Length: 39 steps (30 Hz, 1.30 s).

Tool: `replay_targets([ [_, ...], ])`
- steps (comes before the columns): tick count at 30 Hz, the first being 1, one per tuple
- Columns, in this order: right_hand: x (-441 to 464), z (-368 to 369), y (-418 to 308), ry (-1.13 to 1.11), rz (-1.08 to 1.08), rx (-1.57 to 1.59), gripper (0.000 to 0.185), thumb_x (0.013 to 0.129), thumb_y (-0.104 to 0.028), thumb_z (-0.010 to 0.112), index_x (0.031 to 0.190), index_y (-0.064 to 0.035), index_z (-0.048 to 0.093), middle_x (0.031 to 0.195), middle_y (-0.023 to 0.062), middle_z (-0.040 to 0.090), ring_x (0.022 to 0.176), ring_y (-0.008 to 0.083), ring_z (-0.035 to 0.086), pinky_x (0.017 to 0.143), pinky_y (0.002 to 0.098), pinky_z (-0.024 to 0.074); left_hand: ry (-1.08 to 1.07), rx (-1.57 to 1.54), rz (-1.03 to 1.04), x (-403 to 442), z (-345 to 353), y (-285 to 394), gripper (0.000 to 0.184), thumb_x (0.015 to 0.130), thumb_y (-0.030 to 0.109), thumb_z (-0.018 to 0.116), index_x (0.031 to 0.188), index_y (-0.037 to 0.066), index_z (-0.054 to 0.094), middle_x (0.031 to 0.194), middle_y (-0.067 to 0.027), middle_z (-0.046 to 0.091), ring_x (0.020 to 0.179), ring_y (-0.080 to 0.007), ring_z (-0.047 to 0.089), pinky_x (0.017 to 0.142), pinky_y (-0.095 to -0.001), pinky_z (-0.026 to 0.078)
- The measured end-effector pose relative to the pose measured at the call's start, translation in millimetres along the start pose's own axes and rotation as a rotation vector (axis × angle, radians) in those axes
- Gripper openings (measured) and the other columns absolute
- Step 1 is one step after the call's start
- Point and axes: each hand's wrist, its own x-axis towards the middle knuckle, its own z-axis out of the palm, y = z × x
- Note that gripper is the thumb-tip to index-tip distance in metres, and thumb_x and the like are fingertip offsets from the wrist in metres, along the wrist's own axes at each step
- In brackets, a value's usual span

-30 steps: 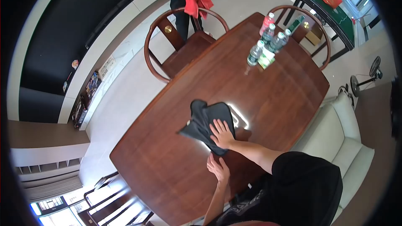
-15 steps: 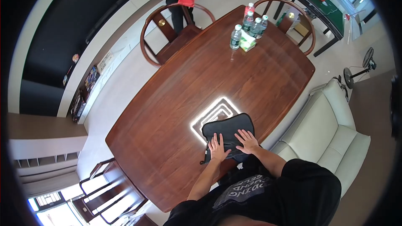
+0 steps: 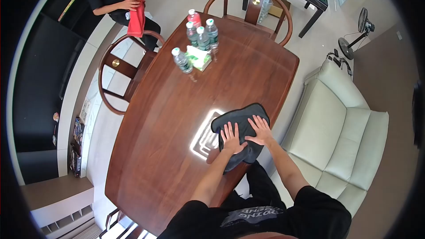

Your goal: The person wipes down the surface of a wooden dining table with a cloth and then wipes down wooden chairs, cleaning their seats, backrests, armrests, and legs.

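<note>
A soft black item with a piped edge (image 3: 239, 116), perhaps a flat bag or a folded garment, lies on the wooden table (image 3: 164, 150) close to its edge on my side. My left hand (image 3: 232, 140) rests flat on the middle of it, fingers spread. Just to the right, my right hand (image 3: 260, 132) also presses palm-down on it, with its fingers apart. Neither hand grips anything. The item's near part hangs toward the table edge, and its underside is hidden.
Several water bottles (image 3: 202, 40), a red-labelled bottle (image 3: 193, 17) and a green tissue pack (image 3: 198, 58) stand at the far end. Chairs (image 3: 126, 68) surround the table. Another person holds a red cloth (image 3: 136, 11). A pale sofa (image 3: 318, 119) lies to the right.
My view has turned, so the bottles and the other person appear further left. Both hands stay flat on the black item, which looks slightly shifted and rumpled.
</note>
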Motion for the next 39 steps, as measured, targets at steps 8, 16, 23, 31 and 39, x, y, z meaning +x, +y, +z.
replay_targets([
  [8, 118.1, -79.3, 129.5, 0.289, -0.047, -0.019, 0.091, 0.077, -0.062, 0.070, 0.152, -0.0196, 0.040, 0.159, 0.0102, 0.035, 0.148, 0.0286, 0.028, 0.122, 0.0478, 0.0186, 0.155, 0.034, 0.009, 167.0, -51.8, 88.7, 0.110, 0.085, 0.055, 0.064, 0.160, 0.004, 0.001, 0.164, -0.0288, -0.006, 0.151, -0.0470, -0.008, 0.117, -0.0659, -0.002],
  [16, 206.9, -120.9, 190.9, 0.446, 0.007, -0.041, 0.075, 0.087, -0.050, 0.064, 0.151, -0.0184, 0.042, 0.156, 0.0118, 0.039, 0.146, 0.0289, 0.033, 0.120, 0.0489, 0.0232, 0.335, 0.151, -0.007, 278.8, -84.6, 139.1, 0.089, 0.092, 0.045, 0.053, 0.159, 0.002, 0.013, 0.164, -0.0287, 0.004, 0.152, -0.0461, 0.001, 0.118, -0.0646, 0.003],
  [23, 264.1, -155.6, 224.2, 0.403, -0.023, -0.065, 0.076, 0.087, -0.048, 0.065, 0.152, -0.0184, 0.040, 0.157, 0.0114, 0.037, 0.147, 0.0288, 0.032, 0.121, 0.0490, 0.0207, 0.413, 0.152, -0.023, 336.0, -112.1, 155.7, 0.083, 0.093, 0.043, 0.050, 0.159, 0.003, 0.018, 0.164, -0.0261, 0.011, 0.152, -0.0418, 0.007, 0.119, -0.0615, 0.007],
  [31, 360.5, -199.1, 257.2, 0.391, -0.222, -0.153, 0.077, 0.085, -0.043, 0.066, 0.152, -0.0146, 0.039, 0.154, 0.0165, 0.040, 0.143, 0.0332, 0.036, 0.117, 0.0493, 0.0261, 0.490, 0.065, -0.092, 411.7, -155.6, 163.9, 0.078, 0.093, 0.038, 0.050, 0.157, 0.003, 0.021, 0.163, -0.0240, 0.015, 0.152, -0.0404, 0.012, 0.120, -0.0597, 0.010],
  [39, 426.1, -211.0, 270.4, 0.256, -0.202, 0.011, 0.073, 0.090, -0.040, 0.062, 0.152, -0.0101, 0.038, 0.138, 0.0190, 0.056, 0.130, 0.0377, 0.051, 0.104, 0.0510, 0.0419, 0.628, -0.094, -0.292, 460.2, -183.3, 176.9, 0.076, 0.091, 0.032, 0.054, 0.157, 0.007, 0.026, 0.163, -0.0196, 0.021, 0.152, -0.0353, 0.017, 0.122, -0.0549, 0.011],
])
